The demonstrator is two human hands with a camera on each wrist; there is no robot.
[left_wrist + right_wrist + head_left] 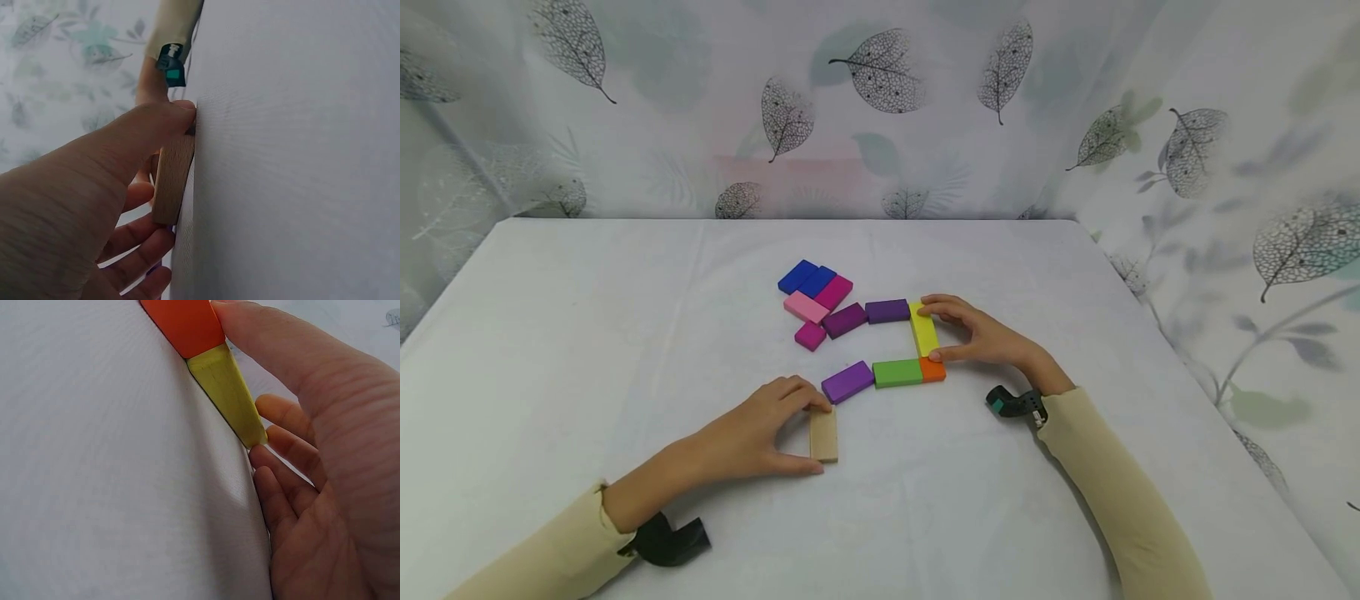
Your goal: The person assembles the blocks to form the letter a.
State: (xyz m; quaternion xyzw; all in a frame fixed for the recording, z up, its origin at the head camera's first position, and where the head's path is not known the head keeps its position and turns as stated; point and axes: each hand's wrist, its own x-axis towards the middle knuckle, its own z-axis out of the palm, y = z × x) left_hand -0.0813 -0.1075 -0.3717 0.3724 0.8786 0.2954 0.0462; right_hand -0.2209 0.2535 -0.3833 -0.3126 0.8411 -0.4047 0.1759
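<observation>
My left hand (766, 429) grips a plain wooden block (824, 440) by its two ends, fingers at the far end and thumb at the near one. In the left wrist view the same wooden block (173, 178) lies between thumb and fingertips, low against the table. My right hand (983, 335) holds a yellow block (925, 337) the same way, fingers at its far end, thumb near an orange block (933, 369). Next to the orange block is a green block (897, 373), then a tilted purple block (847, 382). A dark violet block (887, 311) stands near the yellow block's far end.
Left of the violet block sits a plum block (846, 320). Beyond it cluster a small magenta block (810, 336), a pink block (806, 307), a larger magenta block (834, 292) and two blue blocks (797, 276). A white cloth covers the table (625, 333); a leaf-patterned curtain (677, 92) hangs behind.
</observation>
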